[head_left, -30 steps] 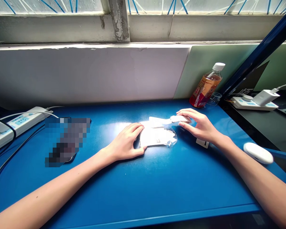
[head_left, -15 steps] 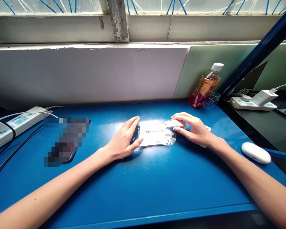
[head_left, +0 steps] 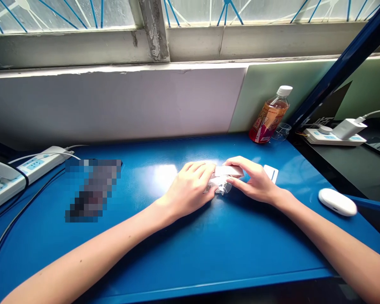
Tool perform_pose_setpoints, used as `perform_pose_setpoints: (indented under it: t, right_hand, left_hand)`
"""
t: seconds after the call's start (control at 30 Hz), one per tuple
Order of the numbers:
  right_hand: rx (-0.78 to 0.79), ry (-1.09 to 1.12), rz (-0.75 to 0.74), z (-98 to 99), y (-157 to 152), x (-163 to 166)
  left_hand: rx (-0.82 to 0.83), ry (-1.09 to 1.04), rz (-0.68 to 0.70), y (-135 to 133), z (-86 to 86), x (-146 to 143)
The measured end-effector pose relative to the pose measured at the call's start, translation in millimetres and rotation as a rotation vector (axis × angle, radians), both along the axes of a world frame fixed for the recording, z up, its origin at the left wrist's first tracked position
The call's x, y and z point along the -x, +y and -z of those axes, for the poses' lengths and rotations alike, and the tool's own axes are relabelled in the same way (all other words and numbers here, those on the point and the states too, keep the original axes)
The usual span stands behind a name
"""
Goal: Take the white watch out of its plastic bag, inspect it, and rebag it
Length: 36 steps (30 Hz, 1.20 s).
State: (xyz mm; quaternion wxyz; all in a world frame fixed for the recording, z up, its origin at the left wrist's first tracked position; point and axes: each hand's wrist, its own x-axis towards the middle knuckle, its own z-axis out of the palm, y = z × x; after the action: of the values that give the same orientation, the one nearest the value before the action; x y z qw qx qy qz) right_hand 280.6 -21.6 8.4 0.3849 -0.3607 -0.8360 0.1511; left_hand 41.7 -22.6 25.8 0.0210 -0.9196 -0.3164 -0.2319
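Note:
A small clear plastic packet (head_left: 221,185) with white contents lies on the blue table (head_left: 209,245). My left hand (head_left: 190,188) rests palm down on the packet's left part, fingers stretched flat, and hides most of it. My right hand (head_left: 251,179) pinches a white strip (head_left: 228,171) at the packet's far edge between thumb and fingers. The two hands nearly touch over the packet.
A small white card (head_left: 270,172) lies just right of my right hand. A bottle of amber drink (head_left: 270,116) and a clear cup (head_left: 281,131) stand at the back right. A white oval case (head_left: 337,202) lies at right. Power strips sit at left (head_left: 25,169) and far right (head_left: 332,137). A blurred dark object (head_left: 91,190) lies left.
My left hand has slid right from the packet's left edge onto the packet. My right hand has brought the white strip in toward the left. The view has dropped slightly.

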Motion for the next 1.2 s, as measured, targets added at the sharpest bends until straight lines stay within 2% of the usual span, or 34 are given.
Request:
perform_pose_setpoints:
  t: [0.17,0.27,0.33,0.47,0.57,0.67,0.73,0.8,0.9,0.97,1.2]
  right_hand:
    - [-0.034,0.078,-0.001,3.7,-5.1,2.4]
    - [-0.064,0.151,-0.017,2.2,-10.1,6.5]
    - [-0.051,0.235,-0.026,-2.2,-13.8,10.8]
    - [0.118,0.444,-0.010,-16.3,-17.6,23.9]
    - [0.320,0.618,0.022,-27.7,-12.4,37.3]
    - [0.494,0.590,0.025,-38.4,-0.2,53.3]
    - [0.598,0.593,-0.041,-44.9,9.6,65.3]
    - [0.767,0.692,-0.186,-50.3,18.8,77.6]
    - [1.133,0.843,-0.387,-56.0,29.5,92.7]
    - [1.276,0.913,-0.442,-57.8,34.4,98.2]
    - [1.456,1.077,-0.457,-53.4,38.1,95.1]
  left_hand:
    - [-0.031,-0.075,-0.004,-6.5,15.3,-3.0]
    - [0.017,-0.130,0.049,-11.9,14.4,-0.2]
    - [0.129,-0.194,0.083,-17.1,9.0,-0.7]
    - [0.560,-0.446,0.144,-29.6,-5.7,-7.8]
    - [1.060,-0.643,0.166,-36.2,-11.1,-15.3]
    - [1.563,-0.836,0.194,-37.3,-10.5,-20.4]
    - [1.732,-0.948,0.200,-35.5,-9.6,-21.3]
    - [1.760,-1.045,0.177,-32.8,-9.7,-20.7]
    - [1.723,-1.137,0.128,-28.9,-10.8,-18.7]
    - [1.714,-1.179,0.109,-27.0,-10.8,-17.5]
    - [1.746,-1.183,0.080,-24.0,-4.2,-16.7]
